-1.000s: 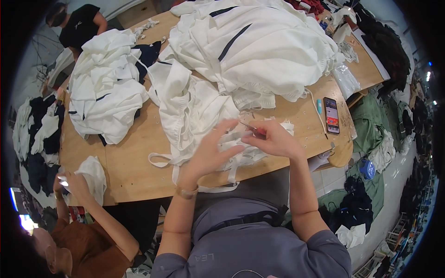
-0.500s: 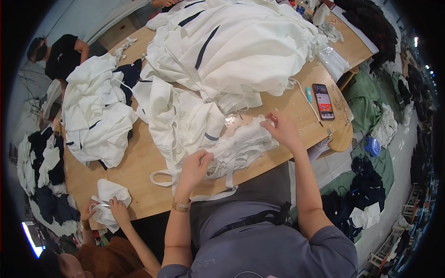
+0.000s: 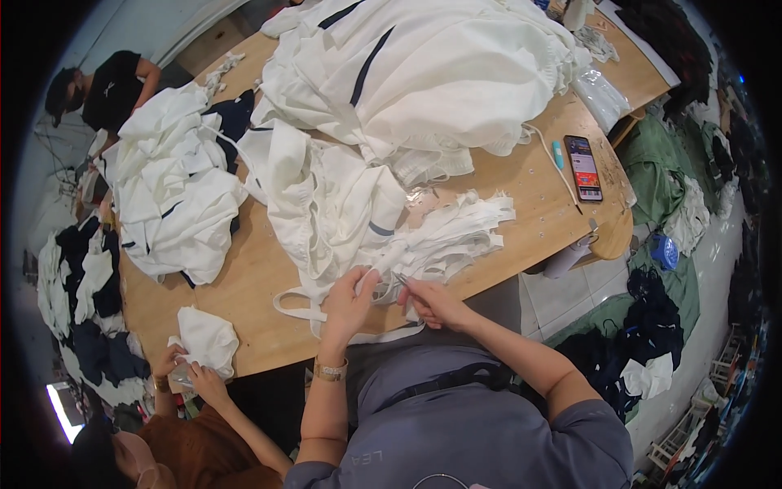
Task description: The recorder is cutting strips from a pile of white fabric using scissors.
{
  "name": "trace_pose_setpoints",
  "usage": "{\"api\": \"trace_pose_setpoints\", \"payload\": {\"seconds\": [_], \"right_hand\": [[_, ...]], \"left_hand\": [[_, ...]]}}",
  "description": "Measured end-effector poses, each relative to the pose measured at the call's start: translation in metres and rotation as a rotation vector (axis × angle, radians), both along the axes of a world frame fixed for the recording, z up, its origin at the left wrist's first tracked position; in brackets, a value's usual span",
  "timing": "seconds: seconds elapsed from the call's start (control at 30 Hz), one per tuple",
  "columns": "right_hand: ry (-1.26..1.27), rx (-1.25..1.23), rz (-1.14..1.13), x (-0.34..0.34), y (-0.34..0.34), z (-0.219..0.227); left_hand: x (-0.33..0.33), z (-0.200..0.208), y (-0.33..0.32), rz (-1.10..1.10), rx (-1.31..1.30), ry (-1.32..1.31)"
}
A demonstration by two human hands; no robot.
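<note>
My left hand [image 3: 349, 300], with a gold-toned watch at the wrist, is closed at the near edge of a pile of white fabric strips [image 3: 456, 236], pinching a white strip [image 3: 387, 259]. Just to its right, my right hand [image 3: 436, 303] is curled around small silver thread snips [image 3: 400, 279], mostly hidden by the fingers. Their tip points at the strip by my left fingers. A loose white band [image 3: 295, 308] loops over the table's near edge beside my left hand. Gathered white garments [image 3: 330, 204] lie just beyond both hands.
A large white garment heap [image 3: 448, 81] covers the table's far side, another heap [image 3: 171, 187] its left. A phone [image 3: 584, 169], teal-capped item [image 3: 558, 155] and white cord [image 3: 547, 147] lie right. At lower left, a co-worker's hands [image 3: 195, 375] handle white cloth [image 3: 208, 338].
My right hand has come down and left from the far end of the strips to beside my left hand, with silver snips now showing. The strips now lie spread out to the right.
</note>
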State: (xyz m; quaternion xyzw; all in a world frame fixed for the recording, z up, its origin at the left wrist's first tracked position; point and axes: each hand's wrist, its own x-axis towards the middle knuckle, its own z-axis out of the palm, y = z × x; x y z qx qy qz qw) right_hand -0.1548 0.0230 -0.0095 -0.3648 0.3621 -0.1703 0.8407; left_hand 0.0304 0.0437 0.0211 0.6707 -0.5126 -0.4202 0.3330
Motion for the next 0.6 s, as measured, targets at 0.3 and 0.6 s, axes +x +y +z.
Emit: {"api": "trace_pose_setpoints", "payload": {"seconds": [0.3,0.6], "right_hand": [[-0.258,0.082,-0.096,0.013,0.008,0.001],[-0.223,0.38,-0.391,0.034,-0.008,0.021]], "left_hand": [[-0.002,0.011,0.007,0.05,0.034,0.233],[-0.003,0.031,0.017,-0.068,0.073,0.286]]}}
